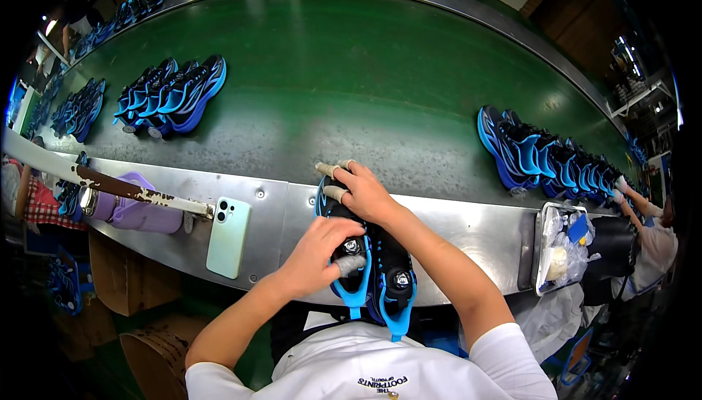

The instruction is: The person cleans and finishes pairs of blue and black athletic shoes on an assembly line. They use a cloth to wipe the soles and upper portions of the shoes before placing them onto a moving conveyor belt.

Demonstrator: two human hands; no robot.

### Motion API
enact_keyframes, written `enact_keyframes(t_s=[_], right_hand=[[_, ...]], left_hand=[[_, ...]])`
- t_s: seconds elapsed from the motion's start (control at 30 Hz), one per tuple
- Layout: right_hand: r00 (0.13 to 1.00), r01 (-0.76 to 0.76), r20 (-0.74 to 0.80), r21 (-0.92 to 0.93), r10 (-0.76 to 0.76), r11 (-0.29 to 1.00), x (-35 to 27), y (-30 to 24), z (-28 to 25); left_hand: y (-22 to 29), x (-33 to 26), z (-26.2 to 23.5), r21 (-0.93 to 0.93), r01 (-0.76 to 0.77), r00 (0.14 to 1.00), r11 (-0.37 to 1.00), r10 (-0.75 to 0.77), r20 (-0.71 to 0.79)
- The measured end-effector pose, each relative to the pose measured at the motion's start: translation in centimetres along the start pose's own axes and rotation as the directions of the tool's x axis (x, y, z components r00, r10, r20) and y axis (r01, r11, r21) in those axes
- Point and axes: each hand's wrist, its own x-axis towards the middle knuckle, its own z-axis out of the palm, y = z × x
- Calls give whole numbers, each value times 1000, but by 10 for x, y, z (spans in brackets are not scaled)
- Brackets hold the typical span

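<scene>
A pair of black and blue sneakers lies before me at the table's near edge, heels toward me. Both the left sneaker (353,294) and the right sneaker (395,261) have a round dial on the tongue. My left hand (319,255) is closed around the left sneaker's collar and tongue, with thumb and fingers on either side of its dial. Over that same shoe's front part curls my right hand (363,194), closed on it; its fingertips wear pale tape. Grey wrapping covers the left thumb. Parts of the left shoe's upper are hidden under both hands.
A green belt (314,49) runs beyond the metal ledge (453,217). Sneakers stand on it in groups at left (179,96) and right (526,151). On the ledge are a mint phone (229,239), purple container (150,210) and white tray (542,254); a chipped pole (110,180) crosses at left.
</scene>
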Motion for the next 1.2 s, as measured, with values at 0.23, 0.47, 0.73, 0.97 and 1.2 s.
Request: enact_keyframes(t_s=[0.23, 0.47, 0.73, 0.97, 1.2], right_hand=[[999, 30, -20, 2, -30, 1000, -5, 2, -8], [1000, 1, -2, 27, -1, 1000, -6, -1, -9], [1000, -1, -8, 19, 1, 1000, -7, -4, -13], [1000, 12, -3, 39, -12, 999, -7, 0, -12], [1000, 13, -24, -8, -13, 1000, -12, -1, -13]], left_hand=[[-1, 2, 14, -65, 168, 982, 984, -172, -74], [8, 2, 15, -35, 82, 995, 996, -84, -57], [-15, -8, 28, -83, 53, 986, 995, -65, -153], [-1, 2, 19, 16, 11, 1000, 1000, -11, -6], [-25, 5, 15, -244, -3, 1000, 970, 9, 23]])
